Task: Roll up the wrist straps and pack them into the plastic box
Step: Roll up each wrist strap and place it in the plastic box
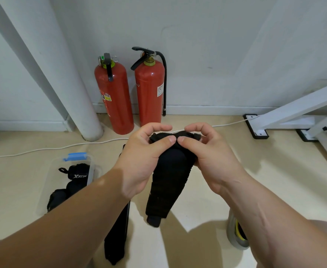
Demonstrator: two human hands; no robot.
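Observation:
A black wrist strap (168,182) hangs in mid-air over the floor, its top end folded over. My left hand (145,157) and my right hand (211,155) both pinch that top end between thumb and fingers, thumbs nearly touching. The strap's loose tail dangles down toward me. A clear plastic box (92,172) with a blue clip stands on the floor at the left and holds several rolled black straps (77,174). Another black strap (118,235) lies flat on the floor under my left forearm, partly hidden.
Two red fire extinguishers (149,93) stand against the white wall behind my hands. A white pipe (70,84) slants down at the left, a white cable (42,148) runs along the floor, a white frame leg (286,115) is at right, and a tape roll (236,235) sits near my right forearm.

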